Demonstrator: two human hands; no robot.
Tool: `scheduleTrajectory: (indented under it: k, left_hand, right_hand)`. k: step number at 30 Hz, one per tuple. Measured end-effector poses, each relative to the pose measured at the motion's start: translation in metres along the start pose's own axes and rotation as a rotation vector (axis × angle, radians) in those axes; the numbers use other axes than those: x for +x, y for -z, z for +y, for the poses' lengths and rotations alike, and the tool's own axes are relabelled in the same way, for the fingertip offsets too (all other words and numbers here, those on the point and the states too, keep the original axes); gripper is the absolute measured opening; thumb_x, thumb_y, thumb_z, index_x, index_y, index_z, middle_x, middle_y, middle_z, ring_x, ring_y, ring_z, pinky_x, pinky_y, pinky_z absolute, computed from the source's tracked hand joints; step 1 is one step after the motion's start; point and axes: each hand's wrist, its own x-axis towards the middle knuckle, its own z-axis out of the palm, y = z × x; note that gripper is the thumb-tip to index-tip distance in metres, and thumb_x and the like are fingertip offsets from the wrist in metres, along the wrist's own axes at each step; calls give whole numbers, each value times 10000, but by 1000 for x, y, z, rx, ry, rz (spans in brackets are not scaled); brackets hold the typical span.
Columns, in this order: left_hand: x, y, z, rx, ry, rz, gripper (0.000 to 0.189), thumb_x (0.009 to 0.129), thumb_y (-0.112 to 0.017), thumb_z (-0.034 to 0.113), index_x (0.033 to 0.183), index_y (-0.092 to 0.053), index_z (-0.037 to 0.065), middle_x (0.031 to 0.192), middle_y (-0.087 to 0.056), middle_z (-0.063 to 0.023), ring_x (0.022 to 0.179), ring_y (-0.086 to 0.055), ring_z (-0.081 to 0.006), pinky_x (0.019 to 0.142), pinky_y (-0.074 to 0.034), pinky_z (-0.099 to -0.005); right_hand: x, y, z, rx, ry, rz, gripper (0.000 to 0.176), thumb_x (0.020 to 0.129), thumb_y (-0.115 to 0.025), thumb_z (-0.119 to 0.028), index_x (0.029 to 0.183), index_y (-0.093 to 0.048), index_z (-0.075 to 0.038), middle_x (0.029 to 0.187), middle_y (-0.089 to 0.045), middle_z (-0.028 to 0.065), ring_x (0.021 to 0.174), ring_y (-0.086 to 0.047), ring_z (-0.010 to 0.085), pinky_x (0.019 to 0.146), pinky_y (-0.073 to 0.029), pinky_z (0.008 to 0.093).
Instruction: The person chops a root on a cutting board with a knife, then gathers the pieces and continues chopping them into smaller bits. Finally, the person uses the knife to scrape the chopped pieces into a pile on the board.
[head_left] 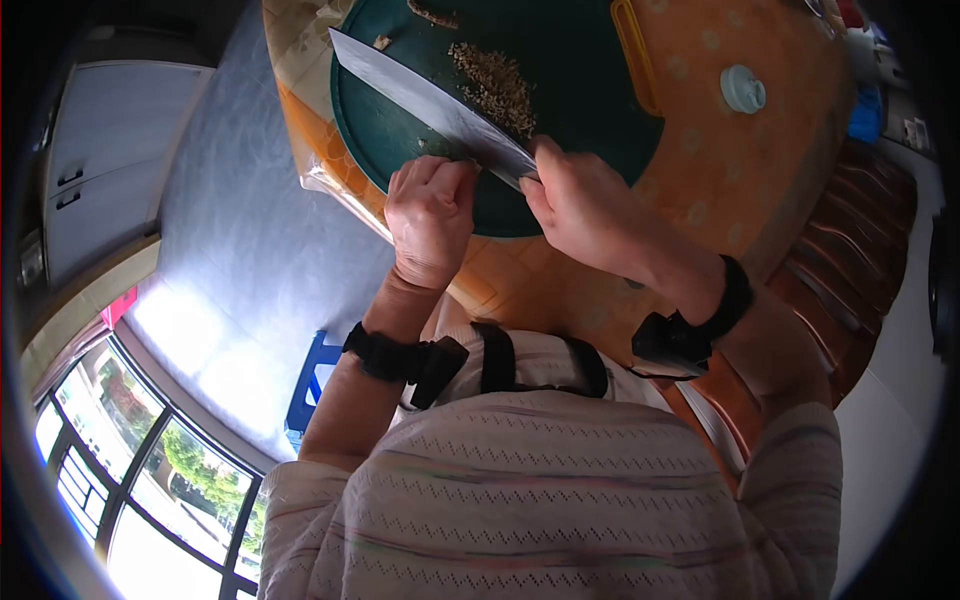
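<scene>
Green board (570,60) beneath; right hand (580,205) tight around knife (430,95); left hand (430,210) curled shut beside blade.

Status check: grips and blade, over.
Right grip closed on cleaver, blade on green board. Left grip curled beside the edge. Chopped pile behind blade; nothing blocking.

We note the cleaver (430,100) slanting across the green board (570,80), barring its middle; the chopped heap (495,88) sits just behind. Orange tablecloth (720,180) right of the board lies open, save one white knob (743,90).
</scene>
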Motion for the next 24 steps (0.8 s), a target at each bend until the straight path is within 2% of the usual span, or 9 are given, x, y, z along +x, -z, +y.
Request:
scheduleTrajectory:
  k: [3,5,8,15,17,24]
  left_hand:
    - [-1,0,-1,17,3,-2,76,701,-705,49,735,-646,85,744,-588,-63,740,-586,-268,679,-456,-367]
    - [-1,-2,-2,1,-9,15,82,695,-707,50,727,-638,83,742,-582,-63,733,-582,-270,687,-461,-366]
    - [0,-1,-1,9,11,6,88,690,-710,51,731,-638,82,748,-573,-58,737,-578,-271,698,-466,-364]
    - [-2,6,0,67,-56,-33,101,683,-713,54,748,-641,82,766,-555,-48,752,-568,-261,695,-468,-362]
    - [-1,6,-1,79,-71,-40,100,695,-723,25,769,-666,62,780,-588,-73,761,-586,-274,679,-488,-355]
    - [-1,4,-1,50,-47,-33,101,693,-721,18,772,-669,56,757,-587,-73,743,-586,-276,668,-484,-351]
  right_hand:
    - [0,0,-1,17,40,18,137,871,-553,-67,862,-463,35,652,-583,239,639,-606,418,537,-479,449]
    - [3,2,-3,-18,9,-31,117,831,-562,-67,850,-481,15,650,-612,220,656,-632,397,583,-509,476]
    - [5,2,-8,-90,-9,-62,110,826,-564,-64,851,-483,6,658,-618,212,667,-636,390,585,-508,478]
    - [4,1,-5,-32,-3,-33,102,835,-556,-74,847,-493,6,672,-623,205,676,-637,385,593,-507,473]
    - [5,0,-1,-43,26,-3,112,842,-555,-77,848,-489,13,665,-615,210,666,-630,395,586,-507,470]
    - [0,15,-6,-21,-23,20,122,848,-557,-73,837,-480,19,645,-606,220,639,-623,404,561,-507,466]
